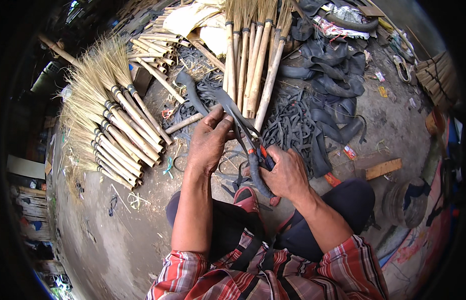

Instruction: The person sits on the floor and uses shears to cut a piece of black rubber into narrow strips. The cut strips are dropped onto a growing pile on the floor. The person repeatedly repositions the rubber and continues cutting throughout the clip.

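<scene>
Red-and-black striped shirt (273,280) fills the lower edge, nearest the lens; dark trousers (345,205) beyond it, knees spread, a reddish sandal (247,199) between. Head view, middle of frame: right hand (285,172) closed around the handles of scissors (255,169), handles dark-wrapped with orange-red parts showing, blades pointing up and left. Left hand (209,137), just left of the blades, pinches dark rubber (226,101) between thumb and fingers; rubber and blades overlap at frame centre, exact contact hard to make out.

Upper centre: upright-looking cluster of brooms (250,70), bristles toward the top edge, handle ends pointing down. Just right of the hands, heap of narrow black strips (293,117); wider rubber pieces (333,75) sprawl at upper right. Left of frame: row of brooms laid side by side (125,132), bristles outward. Bamboo sticks (150,52) piled upper left of centre, near a pale sack (205,30). Wooden block (383,168) at right, on grey ground (105,225) that spans the frame.
</scene>
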`<state>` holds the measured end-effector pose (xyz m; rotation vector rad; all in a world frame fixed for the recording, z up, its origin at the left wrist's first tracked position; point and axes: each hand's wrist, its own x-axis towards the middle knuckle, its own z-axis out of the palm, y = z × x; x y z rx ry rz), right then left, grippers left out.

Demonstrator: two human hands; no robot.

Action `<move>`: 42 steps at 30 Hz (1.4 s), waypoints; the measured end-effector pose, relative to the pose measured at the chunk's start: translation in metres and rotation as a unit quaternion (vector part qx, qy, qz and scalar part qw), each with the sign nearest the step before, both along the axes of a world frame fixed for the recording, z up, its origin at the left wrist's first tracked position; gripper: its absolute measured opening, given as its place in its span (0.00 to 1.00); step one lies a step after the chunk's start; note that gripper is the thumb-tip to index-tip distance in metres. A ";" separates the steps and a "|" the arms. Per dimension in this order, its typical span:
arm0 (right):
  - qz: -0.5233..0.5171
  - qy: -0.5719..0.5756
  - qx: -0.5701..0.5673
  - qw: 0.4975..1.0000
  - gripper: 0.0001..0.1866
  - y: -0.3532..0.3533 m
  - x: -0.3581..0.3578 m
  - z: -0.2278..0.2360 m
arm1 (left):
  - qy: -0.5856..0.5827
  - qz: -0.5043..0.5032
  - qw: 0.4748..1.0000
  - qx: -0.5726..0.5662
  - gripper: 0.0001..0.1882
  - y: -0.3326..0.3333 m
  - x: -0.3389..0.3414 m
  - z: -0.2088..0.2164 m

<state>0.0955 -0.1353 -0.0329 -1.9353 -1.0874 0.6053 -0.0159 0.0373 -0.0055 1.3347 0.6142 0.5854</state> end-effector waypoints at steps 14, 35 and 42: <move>-0.014 -0.113 0.019 0.993 0.37 0.003 0.003 -0.004 | 0.062 -0.047 0.997 0.010 0.18 -0.010 0.002 -0.004; 0.015 -0.116 0.020 0.993 0.38 0.002 0.001 -0.007 | 0.037 -0.041 0.998 0.012 0.18 -0.006 0.001 -0.003; -0.011 -0.007 0.034 0.999 0.33 0.002 -0.005 -0.004 | -0.009 0.024 1.000 0.002 0.19 -0.001 0.001 -0.005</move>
